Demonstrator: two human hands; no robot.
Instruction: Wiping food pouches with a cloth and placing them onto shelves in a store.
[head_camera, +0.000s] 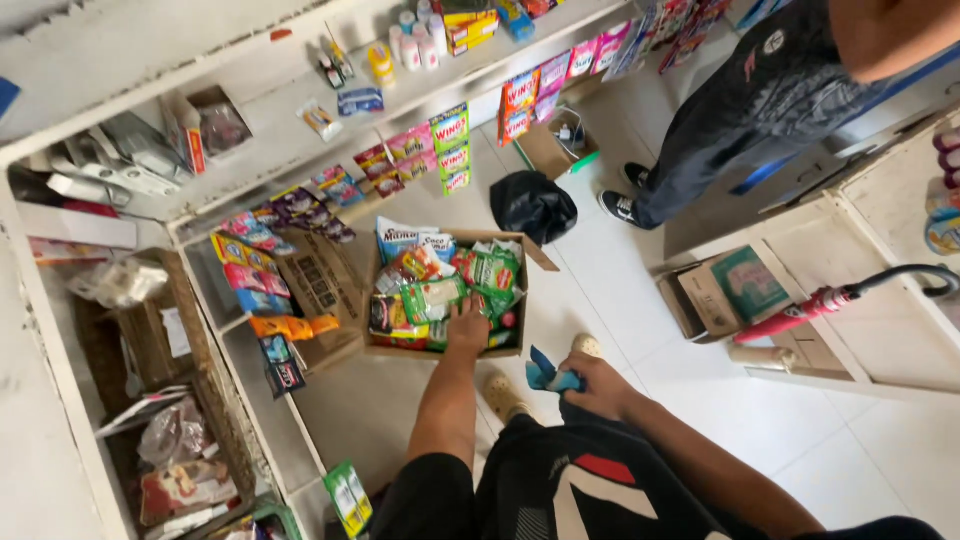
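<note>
Left hand (467, 327) was down in the cardboard box (520, 300) on the floor, fingers curled over the packets, resting on a green packet (434, 298) at the box's near edge; whether it actually gripped one, couldn't tell. Box sat right under that hand, packed w/ snack bags: a green-and-white bag (494, 268) just beyond the hand to its right, a red-orange bag (415, 265) beyond it to the left, a blue-white bag (398, 238) at the far end. Right hand (598, 385) was pulled back near the person's knee, well apart from the box, fingers closed around a blue cloth (548, 375) that stuck out on the side toward the left hand. Betw. the two hands, a beige shoe (502, 397) on the white floor tiles (620, 290). Left of the left hand, a second brown carton (322, 280) leaned beside the box, w/ an orange packet (292, 326) near it. Beyond the box lay a black bag (533, 205). Further off, past the right hand, another person's dark trousers (730, 130) and black sneakers (620, 207). To the right hand's right, a red umbrella (820, 300) lay across a pale counter (890, 340).
</note>
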